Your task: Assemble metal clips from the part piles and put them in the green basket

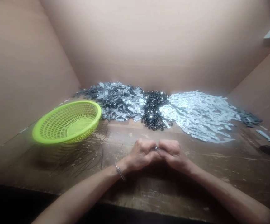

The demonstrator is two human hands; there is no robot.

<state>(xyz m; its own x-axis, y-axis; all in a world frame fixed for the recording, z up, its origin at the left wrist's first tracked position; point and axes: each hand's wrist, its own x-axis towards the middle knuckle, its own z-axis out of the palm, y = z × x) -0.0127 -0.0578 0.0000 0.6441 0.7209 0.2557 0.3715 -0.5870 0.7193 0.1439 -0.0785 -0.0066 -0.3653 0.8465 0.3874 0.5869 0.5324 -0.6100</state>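
Note:
My left hand (pixel 141 154) and my right hand (pixel 172 154) meet at the middle of the wooden table (pixel 219 168), fingers curled and pressed together around a small dark metal piece (pixel 156 148) that shows only as a glint between them. A thin bangle circles my left wrist. Behind the hands lie three heaps: grey and silver metal pieces (pixel 116 101) on the left, small black shiny parts (pixel 153 109) in the middle, and silver flat strips (pixel 200 113) on the right.
A lime-green plastic basket (pixel 68 121) stands at the left on the table, tilted, with thin dark strands (pixel 83 152) spread in front of it. Brown cardboard walls (pixel 149 46) enclose the table on three sides. A few loose pieces (pixel 265 135) lie at the far right.

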